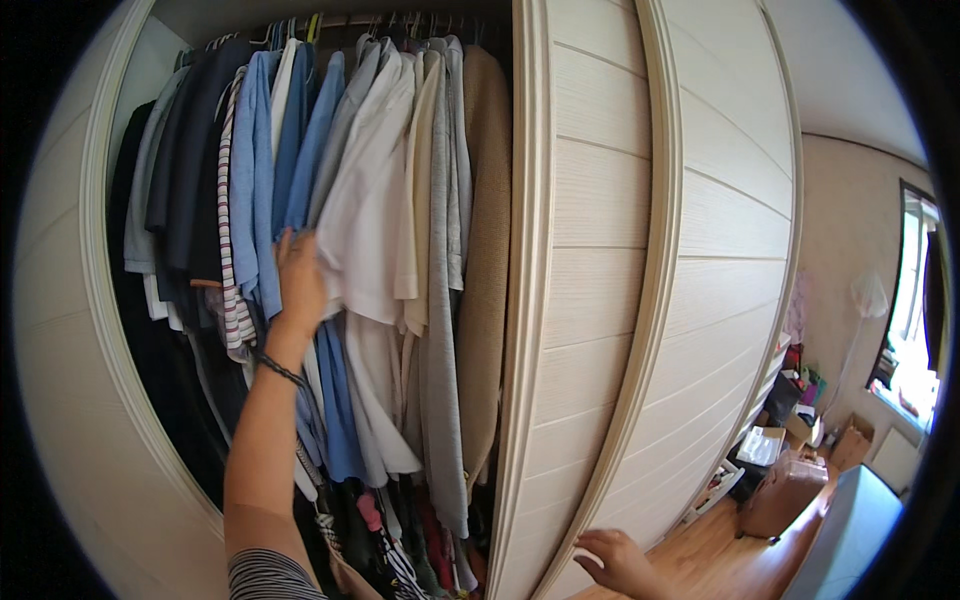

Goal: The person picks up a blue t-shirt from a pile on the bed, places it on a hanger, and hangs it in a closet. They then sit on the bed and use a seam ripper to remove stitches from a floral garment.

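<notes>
My left hand (pixel 300 278) is raised among the hanging clothes, fingers stretched upward against the fabric. It lies between a light blue shirt (pixel 255 170) on its left and a white shirt (pixel 372 220) on its right. Behind the fingertips hangs another blue shirt (pixel 318 150); whether the hand presses on it is hard to tell. Low in the view, my right hand (pixel 615 562) is by the edge of the cream sliding door (pixel 600 440), its thumb and fingers apart and lightly bent, holding nothing visible.
Dark jackets (pixel 195 150) fill the wardrobe's left side, and a brown coat (pixel 487 200) hangs beside the door. More garments hang on a lower level. A brown suitcase (pixel 785 495), boxes and a blue bed-like surface (pixel 850 535) stand at the far right near a window.
</notes>
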{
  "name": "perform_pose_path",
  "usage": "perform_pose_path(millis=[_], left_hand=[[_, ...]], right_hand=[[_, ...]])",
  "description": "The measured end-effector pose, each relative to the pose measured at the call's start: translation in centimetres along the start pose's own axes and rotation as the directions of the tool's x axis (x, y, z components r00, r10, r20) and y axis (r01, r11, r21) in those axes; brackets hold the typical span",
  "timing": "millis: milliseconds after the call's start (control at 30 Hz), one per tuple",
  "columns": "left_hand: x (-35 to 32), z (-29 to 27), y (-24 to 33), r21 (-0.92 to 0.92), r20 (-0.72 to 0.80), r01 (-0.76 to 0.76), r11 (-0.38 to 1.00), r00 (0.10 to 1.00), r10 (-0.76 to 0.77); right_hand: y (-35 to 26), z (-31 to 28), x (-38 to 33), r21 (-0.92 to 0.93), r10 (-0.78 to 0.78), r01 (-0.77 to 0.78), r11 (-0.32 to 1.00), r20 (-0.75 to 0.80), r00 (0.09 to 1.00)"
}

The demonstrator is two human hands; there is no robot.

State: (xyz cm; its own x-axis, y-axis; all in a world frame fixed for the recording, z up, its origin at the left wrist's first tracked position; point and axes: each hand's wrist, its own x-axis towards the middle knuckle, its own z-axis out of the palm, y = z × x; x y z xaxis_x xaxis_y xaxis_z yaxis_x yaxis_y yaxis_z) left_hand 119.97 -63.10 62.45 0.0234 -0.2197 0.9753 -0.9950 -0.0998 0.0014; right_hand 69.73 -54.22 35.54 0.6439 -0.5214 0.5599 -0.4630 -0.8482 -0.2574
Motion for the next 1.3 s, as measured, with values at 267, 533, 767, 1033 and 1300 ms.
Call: perform_pose_path(millis=[267,533,767,1033,1300], left_hand=[[0.2,-4.0,4.4,-0.134,-0.319,-0.057,0.989,0.948,0.011],[19.5,-4.0,9.6,-0.322,-0.433,-0.164,0.932,0.901,0.009],[21.3,-5.2,6.2,-0.006,-0.259,0.031,1.0,0.965,-0.031],[22.2,-7.6,-4.8,-0.013,-0.236,0.165,0.986,0.958,-0.163],[19.3,-6.8,-1.1,0.076,-0.363,0.054,0.996,0.932,-0.023]], right_hand=[[-0.6,2.4,-10.2,0.192,0.565,-0.549,0.814,-0.043,0.824],[-2.9,4.8,-8.8,0.278,0.515,-0.485,0.829,-0.042,0.856],[-2.7,8.1,-13.3,0.279,0.654,-0.633,0.722,0.022,0.756],[-2.5,7.5,-11.3,0.242,0.657,-0.648,0.723,0.052,0.752],[-2.1,8.0,-10.5,0.243,0.641,-0.633,0.735,0.055,0.766]])
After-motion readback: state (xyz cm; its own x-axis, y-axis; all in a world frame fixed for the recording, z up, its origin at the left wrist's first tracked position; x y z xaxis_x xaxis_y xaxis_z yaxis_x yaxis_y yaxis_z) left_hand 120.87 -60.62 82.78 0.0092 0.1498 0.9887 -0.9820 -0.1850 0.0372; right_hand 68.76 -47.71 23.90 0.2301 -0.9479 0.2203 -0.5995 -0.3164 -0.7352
